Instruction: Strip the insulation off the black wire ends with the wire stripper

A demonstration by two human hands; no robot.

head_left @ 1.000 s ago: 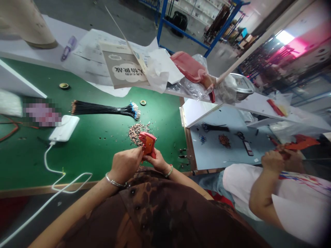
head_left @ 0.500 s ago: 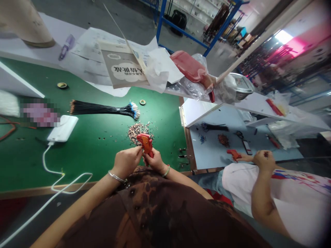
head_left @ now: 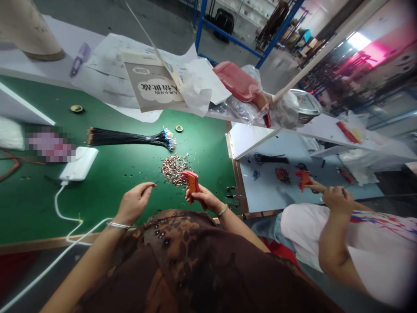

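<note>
My right hand (head_left: 203, 196) is wrapped round the handles of a red and orange wire stripper (head_left: 193, 184), whose head points up and left. Away to the left, my left hand (head_left: 135, 201) is closed in a pinch over the green table. A tiny dark, reddish bit shows at its fingertips, too small to name. Just beyond the wire stripper lies a loose pile of short copper-coloured and dark pieces (head_left: 174, 168). A bundle of black wires (head_left: 127, 137), with blue and silvery tips at its right end, rests farther back.
A white power bank (head_left: 80, 164) with a white cable (head_left: 58, 204) lies at left. Small rolls of tape (head_left: 77, 108) sit behind. A shelf with papers, a booklet (head_left: 156, 87) and plastic bags overhangs the back. At right, a co-worker (head_left: 335, 217) holds a similar tool.
My left hand has drawn back to the left, away from the wire stripper. My right hand and the wire stripper have shifted slightly right. The co-worker's hands have moved too.
</note>
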